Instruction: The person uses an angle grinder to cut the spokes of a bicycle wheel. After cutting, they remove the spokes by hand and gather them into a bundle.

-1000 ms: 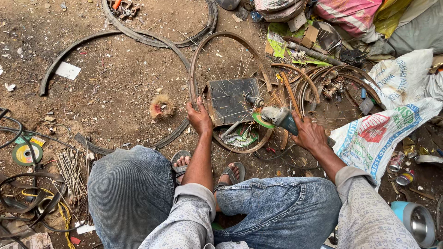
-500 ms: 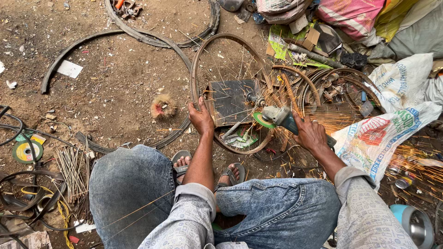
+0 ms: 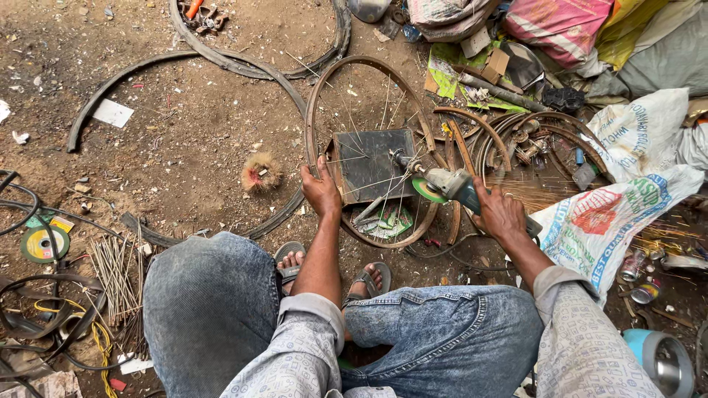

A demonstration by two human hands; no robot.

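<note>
Rusty metal is under the left hand (image 3: 322, 193). Its fingers are curled tight on the edge of the rim (image 3: 346, 77), holding it down. The right hand (image 3: 500, 215) is wrapped around the grinder (image 3: 451, 184), fingers pressed shut on its body. The green disc at the front of the grinder touches the spokes (image 3: 369, 158) near the middle of the rim. Sparks (image 3: 531, 195) fly off to the right, over the white sack (image 3: 612, 221).

The rim lies flat on the dirt ground (image 3: 184, 147), just in front of the person's feet. A dark metal box (image 3: 372, 163) sits under it, in the middle. Some spokes look cut and stick out loose. Others still reach across the rim, so the cutting looks partly done, with more spokes left to cut.

Close by on the right lie more bare rims (image 3: 542, 133). On the left side of the ground there is a bundle of loose spokes (image 3: 118, 269), some black cables (image 3: 29, 302), and old tyres (image 3: 184, 63) farther up.
</note>
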